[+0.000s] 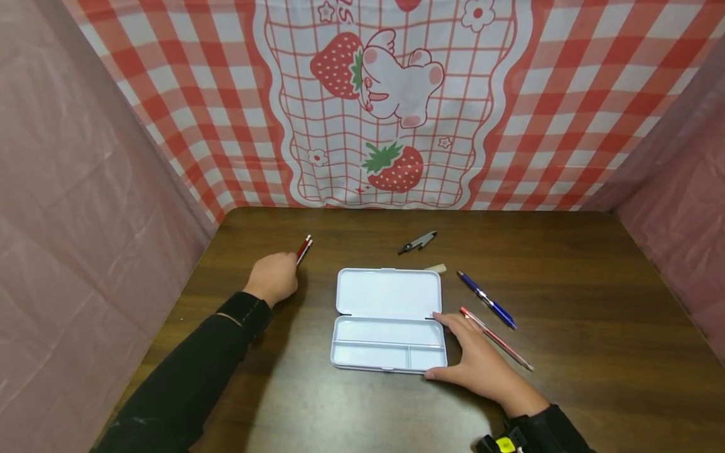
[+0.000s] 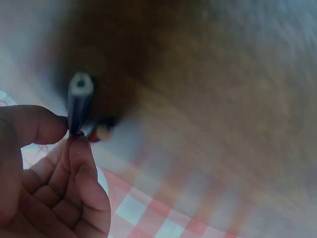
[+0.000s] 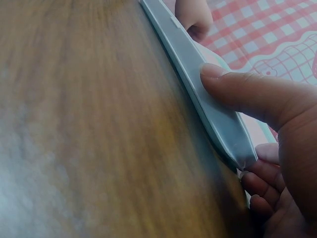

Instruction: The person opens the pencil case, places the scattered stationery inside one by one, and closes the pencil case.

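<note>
Two pencils (image 1: 303, 248) in the left hand (image 1: 274, 278), one white case (image 1: 388, 294) in the hold of the right hand (image 1: 481, 360)

At the far left, a pink cloth (image 1: 85, 214) hangs beside the brown table (image 1: 566, 264). Next comes the left arm in a dark sleeve (image 1: 187, 371). The left hand is above the left part of the table, and its thumb and fingertips pinch the pencils, whose ends point away from the person. One pencil looks red and the other dark; in the left wrist view, the end of the dark one stands out between thumb and fingers.

In the middle, the white case lies on the table with its lid laid back on the far side. Its near half has one long compartment along the hinge, and before it a longer and a shorter one. Beyond the case is a grey tool (image 1: 418, 243), which looks like a drawing compass, and a small cream piece (image 1: 438, 268) is partly hidden behind the lid.

The right hand is spread across the right end of the case: the thumb presses the near wall, a fingertip is near the hinge. Further right, a blue pen (image 1: 487, 300) lies slanting, and a reddish pen (image 1: 497, 340) lies just beside this hand.
</note>
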Available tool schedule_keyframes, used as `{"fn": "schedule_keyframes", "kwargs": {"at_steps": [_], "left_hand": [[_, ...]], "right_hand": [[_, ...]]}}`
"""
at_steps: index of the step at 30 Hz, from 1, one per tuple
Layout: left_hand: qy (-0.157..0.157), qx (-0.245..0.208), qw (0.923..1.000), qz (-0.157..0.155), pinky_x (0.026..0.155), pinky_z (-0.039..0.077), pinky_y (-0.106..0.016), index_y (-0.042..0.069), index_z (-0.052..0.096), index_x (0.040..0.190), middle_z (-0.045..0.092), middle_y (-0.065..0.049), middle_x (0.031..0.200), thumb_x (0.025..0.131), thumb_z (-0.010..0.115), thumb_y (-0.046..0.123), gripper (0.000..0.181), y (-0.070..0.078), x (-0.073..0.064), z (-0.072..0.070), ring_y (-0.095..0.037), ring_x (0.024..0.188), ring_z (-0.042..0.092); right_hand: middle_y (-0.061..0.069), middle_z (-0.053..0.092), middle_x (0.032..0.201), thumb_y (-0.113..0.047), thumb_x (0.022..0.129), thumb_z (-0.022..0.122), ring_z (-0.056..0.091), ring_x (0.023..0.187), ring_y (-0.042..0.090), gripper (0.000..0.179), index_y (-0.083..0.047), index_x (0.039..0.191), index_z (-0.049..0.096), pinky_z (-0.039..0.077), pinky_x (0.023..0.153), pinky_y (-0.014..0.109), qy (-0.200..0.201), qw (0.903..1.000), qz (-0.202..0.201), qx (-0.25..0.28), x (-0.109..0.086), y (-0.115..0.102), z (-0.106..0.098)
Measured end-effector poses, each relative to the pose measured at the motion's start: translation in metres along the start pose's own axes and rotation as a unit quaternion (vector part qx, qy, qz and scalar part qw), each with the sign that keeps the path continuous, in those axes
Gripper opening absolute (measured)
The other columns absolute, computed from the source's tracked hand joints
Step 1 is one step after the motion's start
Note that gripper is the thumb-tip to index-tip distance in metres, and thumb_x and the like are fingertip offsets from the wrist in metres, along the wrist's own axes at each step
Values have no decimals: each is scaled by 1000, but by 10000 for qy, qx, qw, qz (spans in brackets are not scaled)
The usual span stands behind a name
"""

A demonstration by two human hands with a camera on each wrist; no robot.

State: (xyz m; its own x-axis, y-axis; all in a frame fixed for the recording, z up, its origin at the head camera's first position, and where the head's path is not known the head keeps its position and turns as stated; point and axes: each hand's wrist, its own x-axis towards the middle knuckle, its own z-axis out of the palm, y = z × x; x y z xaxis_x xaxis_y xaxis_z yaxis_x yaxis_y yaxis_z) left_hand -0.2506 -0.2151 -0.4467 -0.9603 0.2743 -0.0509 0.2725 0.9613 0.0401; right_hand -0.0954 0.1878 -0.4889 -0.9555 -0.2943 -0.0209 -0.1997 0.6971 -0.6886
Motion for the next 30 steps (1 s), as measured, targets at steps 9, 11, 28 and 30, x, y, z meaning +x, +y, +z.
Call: {"fn": "schedule_keyframes", "kwargs": {"at_steps": [9,11,28,30], "left_hand": [[71,-197,9993,-320,64,53,-52,4,62,84,65,-11,80,83,69,9,9,1,3,5,-30,72,64],[22,-267,9990,-358,66,53,-52,3,63,85,67,-11,82,82,69,9,9,1,3,5,-30,73,64],[79,-623,9979,-132,71,52,-49,6,61,85,61,-8,76,83,70,9,10,22,0,-11,-28,70,60],[152,-640,9978,-52,71,53,-49,6,61,86,61,-7,76,83,71,10,10,29,-1,-15,-28,70,60]], "right_hand": [[14,48,153,-59,67,92,30,146,47,108,-10,152,47,27,111,70,15,10000,-7,-6,0,1,0],[14,48,153,-59,67,92,30,146,47,108,-10,152,47,27,111,70,15,10000,-3,-9,0,1,0],[14,49,153,-57,67,92,27,147,48,107,-10,152,47,25,112,70,19,10000,-2,56,1,1,0],[14,48,153,-57,67,92,27,147,48,107,-10,152,47,25,112,70,28,10000,7,57,0,1,0]]}}
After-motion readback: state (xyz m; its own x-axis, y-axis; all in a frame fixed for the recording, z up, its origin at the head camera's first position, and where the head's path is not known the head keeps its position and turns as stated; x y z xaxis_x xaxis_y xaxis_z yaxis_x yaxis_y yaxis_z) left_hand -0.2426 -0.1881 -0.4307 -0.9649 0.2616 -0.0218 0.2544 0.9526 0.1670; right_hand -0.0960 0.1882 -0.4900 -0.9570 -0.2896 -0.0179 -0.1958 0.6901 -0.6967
